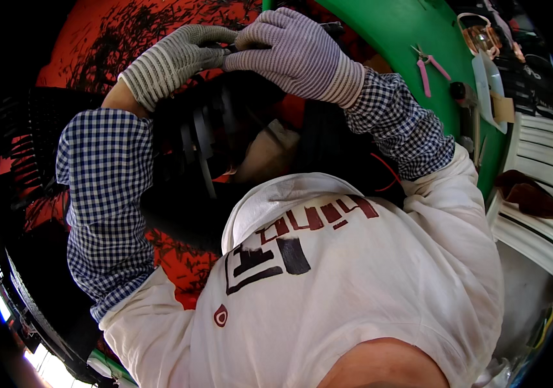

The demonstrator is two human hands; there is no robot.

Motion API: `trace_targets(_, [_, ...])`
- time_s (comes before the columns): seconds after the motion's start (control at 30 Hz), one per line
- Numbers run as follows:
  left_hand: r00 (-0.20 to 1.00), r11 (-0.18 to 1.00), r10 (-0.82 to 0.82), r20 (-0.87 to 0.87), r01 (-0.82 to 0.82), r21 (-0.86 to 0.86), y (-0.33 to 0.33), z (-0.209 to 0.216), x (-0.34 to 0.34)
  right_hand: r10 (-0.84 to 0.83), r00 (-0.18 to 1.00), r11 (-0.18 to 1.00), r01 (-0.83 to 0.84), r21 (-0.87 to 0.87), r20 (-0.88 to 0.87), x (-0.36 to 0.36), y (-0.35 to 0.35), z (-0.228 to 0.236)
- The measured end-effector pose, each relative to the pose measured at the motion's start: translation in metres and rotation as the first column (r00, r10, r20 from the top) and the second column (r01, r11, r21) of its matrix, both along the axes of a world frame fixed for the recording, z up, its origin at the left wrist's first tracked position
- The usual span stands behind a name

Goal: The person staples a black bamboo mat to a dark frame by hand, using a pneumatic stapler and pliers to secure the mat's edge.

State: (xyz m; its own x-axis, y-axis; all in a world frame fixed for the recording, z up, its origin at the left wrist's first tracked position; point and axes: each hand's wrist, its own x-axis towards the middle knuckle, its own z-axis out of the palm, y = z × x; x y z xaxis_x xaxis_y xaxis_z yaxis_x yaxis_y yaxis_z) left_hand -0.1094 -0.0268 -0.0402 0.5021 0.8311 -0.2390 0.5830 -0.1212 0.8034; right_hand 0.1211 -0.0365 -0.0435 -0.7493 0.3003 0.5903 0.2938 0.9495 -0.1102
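Observation:
My left hand (176, 61) and my right hand (292, 57), both in striped knit gloves, meet at the top middle of the view. The left fingers are pressed together and reach toward the right hand. Bent over, the right fingers touch or nearly touch the left fingertips. Whatever lies between them is too dark and covered to make out. A small dark piece (333, 28) shows just beyond the right hand's knuckles. Below the hands, several dark strips (203, 139) hang or stand in shadow above my lap. Checked sleeve covers wrap both forearms.
Many small black scraps are strewn over a red surface (82, 48). On the green table (386, 29) at right lie pink-handled nippers (431, 70). Next to them are a dark-headed tool (464, 97) and a pale tray (488, 87). White ribbed panels (541, 155) stand at far right.

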Motion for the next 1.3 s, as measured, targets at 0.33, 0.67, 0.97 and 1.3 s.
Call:
trace_targets(0.33, [0.998,1.0,-0.012,0.066,0.011,0.018,0.011,-0.009,0.006,-0.184,0.957,0.908,0.078,0.412,0.224,-0.005,0.011,-0.025])
trace_targets(0.67, [0.967,0.953,0.188,0.172,-0.222,0.205,0.001,-0.004,-0.004,-0.128,0.99,0.951,0.139,0.277,-0.06,-0.012,0.027,-0.038])
trace_targets(0.97, [0.913,0.687,0.374,-0.161,-0.156,0.71,-0.044,-0.011,0.008,0.025,0.989,0.955,-0.067,-0.29,-0.146,-0.035,0.019,0.014])
trace_targets(1.3, [0.902,0.553,0.422,-0.096,-0.172,0.815,-0.025,-0.007,0.015,-0.374,0.829,0.754,0.011,-0.657,-0.415,0.019,0.079,0.033])
